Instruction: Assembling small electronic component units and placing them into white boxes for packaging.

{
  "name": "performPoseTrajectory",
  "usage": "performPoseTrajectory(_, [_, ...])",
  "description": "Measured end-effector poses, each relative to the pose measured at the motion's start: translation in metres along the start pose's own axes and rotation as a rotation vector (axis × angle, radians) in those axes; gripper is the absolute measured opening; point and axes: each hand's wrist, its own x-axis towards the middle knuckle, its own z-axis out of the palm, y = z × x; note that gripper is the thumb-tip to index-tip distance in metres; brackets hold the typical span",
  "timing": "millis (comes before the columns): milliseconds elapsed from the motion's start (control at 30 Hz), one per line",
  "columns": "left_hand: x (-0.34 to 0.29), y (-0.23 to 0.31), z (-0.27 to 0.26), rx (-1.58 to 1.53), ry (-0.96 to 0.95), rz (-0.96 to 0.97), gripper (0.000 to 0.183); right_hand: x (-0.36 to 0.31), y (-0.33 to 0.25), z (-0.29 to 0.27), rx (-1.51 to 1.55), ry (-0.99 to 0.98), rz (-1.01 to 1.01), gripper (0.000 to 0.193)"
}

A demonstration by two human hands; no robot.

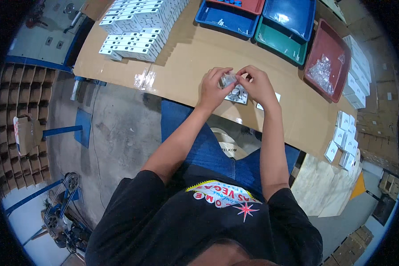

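Head view: left hand (213, 89) had thumb and fingers curled in narrow around a small clear plastic piece (228, 80), looked like a bag but glare and small size made that uncertain. Right hand (258, 86) had thumb and index finger nearly pinched together at the right edge of the same piece, other fingers bent; couldn't tell how firm that pinch was. Plastic piece sat between both hands, above the near side of the table. Just below it, a white part with grey details (237, 95) lay on the table, partly covered by the left hand. A flat white piece (277, 96) lay beside the right wrist, partly hidden by it. Work surface was a cardboard-covered table (181, 82), strip of clear tape (146, 80) near its front edge, left of the hands. Further out: big stack of white boxes (135, 33) at far left; at the far side, a blue tray (232, 20) with thin white pieces and a green tray (275, 39) with small bits; to the right, a dark red tray (338, 44) holding a heap of clear bags (321, 72). Smaller white boxes (343, 139) were grouped at the table's right end.
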Motion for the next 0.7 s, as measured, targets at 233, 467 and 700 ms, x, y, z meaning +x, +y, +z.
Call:
performPoseTrajectory(233, [0.0,0.0,0.001,-0.016,0.013,0.009,0.041,-0.005,-0.001,-0.001,0.055,0.063,-0.023,0.02])
performPoseTrajectory(467, [0.002,0.004,-0.007,-0.015,0.025,-0.081,0.042,0.026,0.006,-0.011,0.027,0.093,-0.009,0.019])
performPoseTrajectory(700, [0.001,0.0,-0.004,-0.022,0.06,-0.093,0.041,0.146,0.017,-0.003,-0.228,0.055,-0.131,0.023])
